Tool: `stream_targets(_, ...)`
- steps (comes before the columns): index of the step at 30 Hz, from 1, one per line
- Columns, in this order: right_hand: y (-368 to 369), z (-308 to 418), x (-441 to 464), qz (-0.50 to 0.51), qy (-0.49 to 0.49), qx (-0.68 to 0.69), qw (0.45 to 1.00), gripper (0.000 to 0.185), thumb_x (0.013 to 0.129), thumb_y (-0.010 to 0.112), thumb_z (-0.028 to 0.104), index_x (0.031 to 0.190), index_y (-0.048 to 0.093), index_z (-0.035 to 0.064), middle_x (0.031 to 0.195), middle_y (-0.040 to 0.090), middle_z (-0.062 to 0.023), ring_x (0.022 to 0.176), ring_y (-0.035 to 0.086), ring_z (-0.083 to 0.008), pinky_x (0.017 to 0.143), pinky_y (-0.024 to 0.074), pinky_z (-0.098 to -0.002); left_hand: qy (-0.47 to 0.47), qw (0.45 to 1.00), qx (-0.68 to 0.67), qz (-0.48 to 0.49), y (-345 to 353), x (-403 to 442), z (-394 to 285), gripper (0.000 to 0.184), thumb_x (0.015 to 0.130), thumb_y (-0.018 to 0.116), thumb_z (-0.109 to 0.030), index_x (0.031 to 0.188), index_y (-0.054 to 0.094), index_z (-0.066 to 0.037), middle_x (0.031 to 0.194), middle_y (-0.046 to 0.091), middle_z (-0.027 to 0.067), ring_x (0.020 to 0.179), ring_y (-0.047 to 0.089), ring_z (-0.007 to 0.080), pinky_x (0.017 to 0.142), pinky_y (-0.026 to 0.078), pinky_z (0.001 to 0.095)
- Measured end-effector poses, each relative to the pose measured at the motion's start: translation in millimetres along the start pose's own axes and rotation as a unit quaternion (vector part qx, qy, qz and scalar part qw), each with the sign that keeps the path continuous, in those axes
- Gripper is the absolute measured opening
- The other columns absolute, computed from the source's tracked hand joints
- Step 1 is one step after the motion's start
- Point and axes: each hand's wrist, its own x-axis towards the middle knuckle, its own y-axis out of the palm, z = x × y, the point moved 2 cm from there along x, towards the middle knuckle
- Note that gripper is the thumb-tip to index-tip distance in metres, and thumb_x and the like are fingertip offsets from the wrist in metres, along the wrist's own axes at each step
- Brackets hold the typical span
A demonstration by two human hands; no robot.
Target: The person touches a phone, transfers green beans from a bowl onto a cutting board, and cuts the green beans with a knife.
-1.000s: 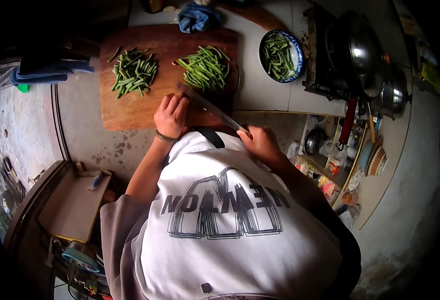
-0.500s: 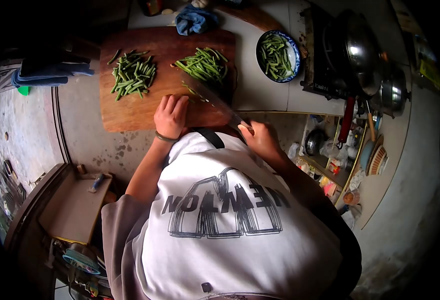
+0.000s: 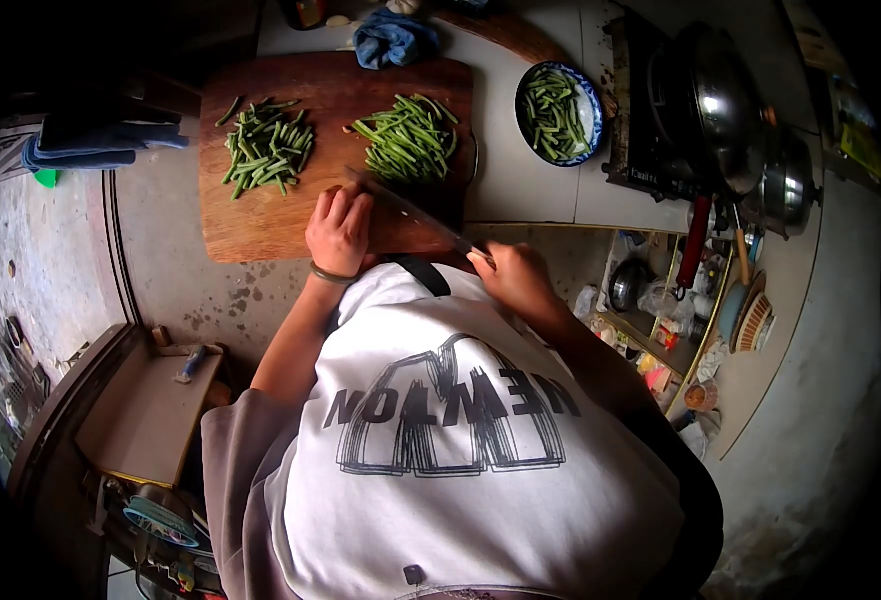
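A wooden cutting board (image 3: 335,85) carries two piles of green beans, cut pieces (image 3: 267,150) on the left and a bundle (image 3: 408,140) on the right. My right hand (image 3: 510,275) is closed round the handle of a knife (image 3: 420,217), whose blade slants up and left over the board to the fingertips of my other hand. My left hand (image 3: 340,225) rests at the board's front edge with its fingers curled together; whatever they grip is hidden. Right of the board, a blue-rimmed bowl (image 3: 596,130) holds more cut beans.
A blue cloth (image 3: 390,40) lies behind the board. On the right are a black stove (image 3: 650,150), a lidded metal pan (image 3: 725,100) with a red handle and another pot (image 3: 785,185). Shelves with bowls and bags stand below the counter. A small table (image 3: 140,410) is at lower left.
The knife blade tilted away from my left hand half a second ago, baring small bean pieces beside it; now it is back against the fingertips. My right hand has shifted slightly.
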Motion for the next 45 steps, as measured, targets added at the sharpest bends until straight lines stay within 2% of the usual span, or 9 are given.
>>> stream_targets(5,19,-7,-2,-0.070,-0.018,0.010,0.997,0.037,0.093,0.069,0.035,0.078,0.066,0.0010,0.067,0.062,-0.0242,0.059,0.062,-0.0432,0.057,0.0494,-0.0491,-0.003,1.000,-0.002,-0.008,0,0,-2,0.022,0.077,0.070,0.000,0.097,0.071,-0.009,0.105,0.067,0.0072,0.097,0.064,0.0312,0.076,0.055,0.0396)
stream_targets(9,-6,-14,-6,-0.097,0.075,0.108,0.987,0.043,0.093,0.068,0.036,0.071,0.063,-0.0007,0.064,0.061,-0.0236,0.060,0.064,-0.0423,0.055,0.0479,-0.0471,-0.002,1.000,0.000,-0.013,0,0,-3,0.023,0.076,0.072,0.000,0.098,0.071,-0.008,0.106,0.067,0.0079,0.096,0.064,0.0311,0.076,0.055,0.0395)
stream_targets(12,-28,-11,-10,-0.100,0.023,0.081,0.991,0.039,0.092,0.069,0.034,0.074,0.064,-0.0003,0.065,0.062,-0.0229,0.059,0.063,-0.0427,0.056,0.0485,-0.0473,-0.034,0.999,-0.016,-0.011,-16,0,-6,0.024,0.077,0.075,-0.002,0.100,0.071,-0.008,0.107,0.066,0.0096,0.097,0.064,0.0316,0.078,0.054,0.0402)
stream_targets(18,-29,-14,-6,0.003,0.000,0.022,1.000,0.033,0.090,0.070,0.032,0.078,0.066,0.0017,0.067,0.063,-0.0209,0.062,0.062,-0.0424,0.058,0.0482,-0.0493,-0.162,0.979,0.056,-0.106,-55,-15,21,0.023,0.083,0.075,-0.008,0.106,0.069,-0.007,0.106,0.066,0.0115,0.099,0.063,0.0330,0.084,0.051,0.0413)
stream_targets(22,-21,-23,2,-0.012,-0.014,0.057,0.998,0.031,0.091,0.070,0.031,0.079,0.065,0.0021,0.069,0.063,-0.0203,0.063,0.062,-0.0408,0.059,0.0485,-0.0467,-0.242,0.956,0.124,-0.107,-59,-8,46,0.026,0.082,0.079,-0.022,0.100,0.067,-0.008,0.101,0.062,0.0119,0.097,0.060,0.0351,0.085,0.048,0.0439)
stream_targets(28,-13,-36,11,-0.078,-0.013,0.142,0.987,0.031,0.090,0.072,0.028,0.077,0.062,0.0012,0.065,0.060,-0.0185,0.057,0.058,-0.0376,0.057,0.0470,-0.0438,-0.197,0.964,0.171,-0.049,-56,-1,61,0.014,0.085,0.073,-0.019,0.096,0.070,-0.011,0.100,0.065,0.0087,0.093,0.058,0.0346,0.081,0.048,0.0444)
stream_targets(34,-5,-40,3,-0.068,0.001,0.085,0.994,0.040,0.091,0.071,0.036,0.074,0.060,0.0019,0.064,0.059,-0.0196,0.057,0.058,-0.0384,0.055,0.0456,-0.0447,-0.200,0.969,0.139,-0.040,-68,-13,20,0.009,0.082,0.072,-0.012,0.091,0.072,-0.009,0.093,0.063,0.0098,0.087,0.059,0.0324,0.075,0.050,0.0427)
stream_targets(43,-14,-28,-6,-0.053,0.027,0.092,0.994,0.041,0.092,0.070,0.037,0.074,0.060,0.0013,0.066,0.060,-0.0218,0.059,0.060,-0.0411,0.055,0.0457,-0.0460,-0.041,0.996,0.010,0.075,-25,15,21,0.024,0.081,0.070,-0.009,0.105,0.072,-0.009,0.098,0.065,0.0103,0.093,0.062,0.0333,0.076,0.053,0.0429)
stream_targets(45,-13,-32,-7,-0.061,0.022,0.081,0.995,0.040,0.091,0.070,0.037,0.074,0.061,0.0014,0.067,0.061,-0.0220,0.061,0.061,-0.0418,0.056,0.0461,-0.0464,-0.048,0.997,0.051,0.033,-26,20,16,0.027,0.081,0.069,-0.009,0.108,0.071,-0.009,0.102,0.064,0.0119,0.094,0.062,0.0336,0.076,0.054,0.0435)
